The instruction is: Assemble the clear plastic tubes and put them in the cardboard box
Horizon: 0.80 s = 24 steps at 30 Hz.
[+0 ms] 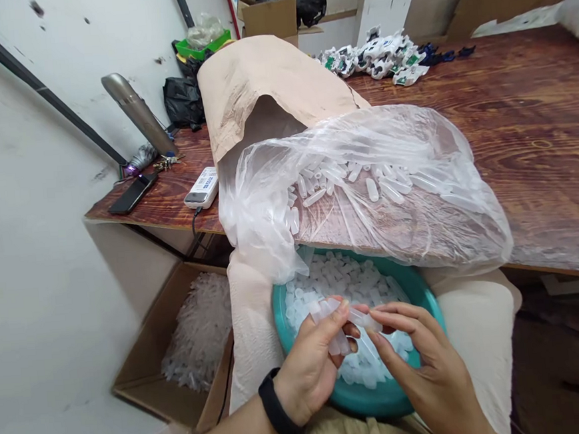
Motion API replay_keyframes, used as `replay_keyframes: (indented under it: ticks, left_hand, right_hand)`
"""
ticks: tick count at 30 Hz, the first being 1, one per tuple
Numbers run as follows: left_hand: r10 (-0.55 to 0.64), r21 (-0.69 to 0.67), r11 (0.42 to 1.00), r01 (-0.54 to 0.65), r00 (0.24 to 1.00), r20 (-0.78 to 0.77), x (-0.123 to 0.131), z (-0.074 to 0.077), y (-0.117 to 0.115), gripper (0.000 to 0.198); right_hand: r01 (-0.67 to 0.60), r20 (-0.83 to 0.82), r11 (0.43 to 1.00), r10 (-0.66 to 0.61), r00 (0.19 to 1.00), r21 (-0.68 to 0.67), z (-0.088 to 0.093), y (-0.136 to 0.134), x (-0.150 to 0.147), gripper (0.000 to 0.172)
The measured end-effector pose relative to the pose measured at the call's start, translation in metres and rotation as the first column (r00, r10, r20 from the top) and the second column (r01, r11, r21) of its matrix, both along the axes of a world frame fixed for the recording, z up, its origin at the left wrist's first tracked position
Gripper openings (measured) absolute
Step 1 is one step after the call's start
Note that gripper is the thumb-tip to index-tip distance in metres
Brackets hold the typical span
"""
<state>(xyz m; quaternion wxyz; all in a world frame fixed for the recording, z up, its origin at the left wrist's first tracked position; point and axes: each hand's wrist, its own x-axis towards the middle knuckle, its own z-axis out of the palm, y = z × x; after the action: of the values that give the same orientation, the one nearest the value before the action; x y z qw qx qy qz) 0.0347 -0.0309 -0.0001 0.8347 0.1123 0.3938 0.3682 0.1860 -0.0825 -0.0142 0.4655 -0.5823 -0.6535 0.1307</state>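
Observation:
My left hand (324,348), with a black band at the wrist, is closed around a few translucent white plastic tubes (338,341) above a teal basin (432,303). Thumb and fingers of my right hand (415,347) pinch the right end of another translucent tube (361,318), whose left end meets my left fingertips. Below both hands, the basin is filled with many small whitish plastic pieces (344,276). A clear plastic bag (434,145) lies open on the table edge behind it, with loose translucent tubes (372,189) inside.
On the left floor stands a cardboard box (147,382) full of clear plastic pieces. The wooden table (527,125) holds a phone (133,193), a white device (201,187) with a cable, a large paper sack (277,64) and a pile of white parts (387,55).

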Motion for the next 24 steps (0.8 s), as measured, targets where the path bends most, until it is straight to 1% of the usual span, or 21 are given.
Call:
replay_keyframes:
  ticks: [4,8,10,12,14,16,17,19,21,22,23,24]
  left_hand:
    - [0.016,0.067,0.998,-0.012,0.998,-0.062,0.002,0.003,-0.001,0.041]
    - [0.052,0.102,0.994,-0.043,0.995,-0.087,0.003,0.005,-0.002,0.046]
    - [0.053,0.108,0.993,-0.045,0.995,-0.079,0.003,0.005,-0.002,0.048]
    - [0.034,0.144,0.989,-0.023,0.996,-0.079,0.003,0.005,-0.003,0.046]
    - [0.016,0.23,0.973,0.01,0.994,-0.11,0.002,0.007,-0.003,0.042]
    - [-0.001,0.32,0.946,0.053,0.987,-0.161,0.001,0.012,-0.004,0.037]
    - [-0.012,0.355,0.932,0.075,0.984,-0.176,0.001,0.014,-0.004,0.036]
    - [-0.039,0.391,0.914,0.105,0.984,-0.173,0.0,0.018,-0.005,0.035]
    - [-0.043,0.394,0.914,0.099,0.988,-0.15,0.0,0.019,-0.005,0.033]
    - [-0.036,0.389,0.916,0.094,0.988,-0.152,0.0,0.018,-0.005,0.032]
    - [-0.028,0.383,0.92,0.089,0.986,-0.163,0.0,0.017,-0.006,0.03]
    - [-0.02,0.379,0.921,0.088,0.984,-0.179,0.0,0.015,-0.006,0.028]
  right_hand:
    - [-0.004,-0.071,1.0,0.002,0.997,-0.025,0.002,-0.002,-0.002,0.013]
    - [0.025,-0.235,0.996,-0.045,0.971,-0.088,0.002,-0.002,-0.01,0.01]
    - [0.039,-0.306,0.995,-0.066,0.95,-0.094,0.003,-0.002,-0.012,0.008]
    - [0.052,-0.3,0.995,-0.074,0.951,-0.082,0.005,-0.003,-0.012,0.007]
    - [0.051,-0.226,0.993,-0.074,0.971,-0.106,0.006,-0.006,-0.01,0.012]
    - [0.034,-0.204,0.979,-0.076,0.976,-0.2,0.005,-0.008,-0.008,0.019]
    - [0.017,-0.25,0.964,-0.086,0.965,-0.265,0.003,-0.009,-0.008,0.022]
    - [-0.045,-0.424,0.927,-0.127,0.897,-0.373,-0.001,-0.011,-0.009,0.028]
    - [-0.079,-0.552,0.911,-0.175,0.816,-0.405,-0.006,-0.013,-0.011,0.033]
    - [-0.082,-0.561,0.907,-0.183,0.807,-0.414,-0.008,-0.014,-0.011,0.036]
    - [-0.08,-0.539,0.902,-0.179,0.823,-0.423,-0.01,-0.014,-0.011,0.039]
    - [-0.083,-0.495,0.896,-0.162,0.853,-0.436,-0.011,-0.015,-0.01,0.035]
